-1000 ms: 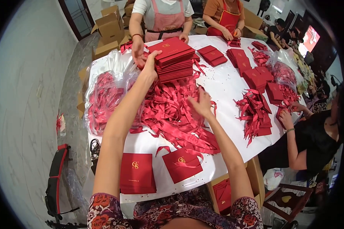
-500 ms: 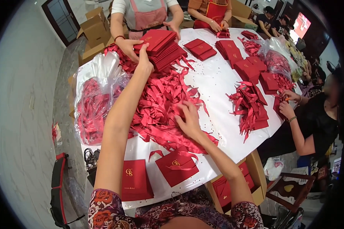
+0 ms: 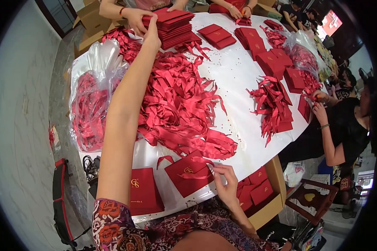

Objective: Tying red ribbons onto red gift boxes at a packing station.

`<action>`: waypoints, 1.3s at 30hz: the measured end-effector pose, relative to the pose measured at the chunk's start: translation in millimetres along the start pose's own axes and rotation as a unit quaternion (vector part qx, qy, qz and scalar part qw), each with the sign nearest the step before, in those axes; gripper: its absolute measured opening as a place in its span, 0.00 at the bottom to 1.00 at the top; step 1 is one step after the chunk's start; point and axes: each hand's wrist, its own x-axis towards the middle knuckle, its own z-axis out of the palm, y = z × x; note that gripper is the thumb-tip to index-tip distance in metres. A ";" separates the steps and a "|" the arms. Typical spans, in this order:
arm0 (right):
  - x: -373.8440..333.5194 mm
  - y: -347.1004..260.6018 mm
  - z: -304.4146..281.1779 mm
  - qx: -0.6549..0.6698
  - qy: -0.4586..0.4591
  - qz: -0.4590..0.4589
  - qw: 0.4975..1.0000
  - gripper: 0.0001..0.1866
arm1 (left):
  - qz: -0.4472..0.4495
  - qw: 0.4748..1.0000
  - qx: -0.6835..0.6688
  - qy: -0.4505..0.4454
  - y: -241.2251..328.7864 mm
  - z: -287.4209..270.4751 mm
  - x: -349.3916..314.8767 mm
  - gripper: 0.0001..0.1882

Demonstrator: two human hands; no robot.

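Your white bench point(image 3: 234, 79): big heap of red ribbons point(image 3: 176, 104) mid-left; clear bag of ribbons point(image 3: 90, 108) at left edge; stacked red envelopes point(image 3: 174, 25) far; two red envelopes point(image 3: 144, 190) at near edge; smaller ribbon pile point(image 3: 272, 106) right.

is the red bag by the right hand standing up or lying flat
Lying flat: the red bag rests front face up on the white table, right hand at its edge.
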 end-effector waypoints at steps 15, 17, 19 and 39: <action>-9.0 -25.9 33.5 0.012 -0.206 -0.126 0.970 0.13 | 0.075 0.881 0.463 -0.066 78.1 -60.0 -331.9 0.21; -24.4 -35.4 48.5 0.049 -0.277 -0.018 0.959 0.17 | 0.068 0.825 0.558 -0.060 101.0 -106.2 -390.7 0.24; -51.3 -12.8 70.4 0.073 -0.330 -0.023 0.941 0.25 | 0.042 0.816 0.576 -0.025 105.9 -156.7 -445.0 0.27; -53.1 -38.8 150.7 0.286 -0.384 0.433 0.764 0.27 | 0.000 0.691 0.715 -0.105 -1.6 -225.8 -618.7 0.73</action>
